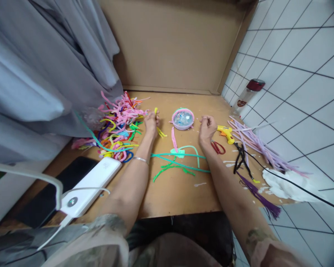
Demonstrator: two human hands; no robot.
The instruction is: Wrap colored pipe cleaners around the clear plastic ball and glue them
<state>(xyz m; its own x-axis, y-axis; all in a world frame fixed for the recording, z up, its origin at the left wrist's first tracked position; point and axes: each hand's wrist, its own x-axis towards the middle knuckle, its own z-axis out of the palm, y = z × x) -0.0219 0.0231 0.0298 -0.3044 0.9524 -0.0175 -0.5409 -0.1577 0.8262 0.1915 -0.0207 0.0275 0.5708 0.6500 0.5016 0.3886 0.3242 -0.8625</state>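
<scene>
My left hand is closed around a yellow pipe cleaner; one end pokes up above the fingers and thin strands hang below. My right hand is curled shut over the table, its fingertips pressed together; whatever it may hold is hidden. Between the hands sits a round pink-rimmed dish with shiny clear bits inside. In front of it lie a pink strip, a mint-green piece, long teal pipe cleaners and twisted green pipe cleaners.
A heap of colourful pipe cleaners lies left, near a white power bank and a dark phone-like slab. Rightward are a yellow glue gun, red-handled scissors, lilac pipe cleaners, a purple tassel, white tissue and a bottle.
</scene>
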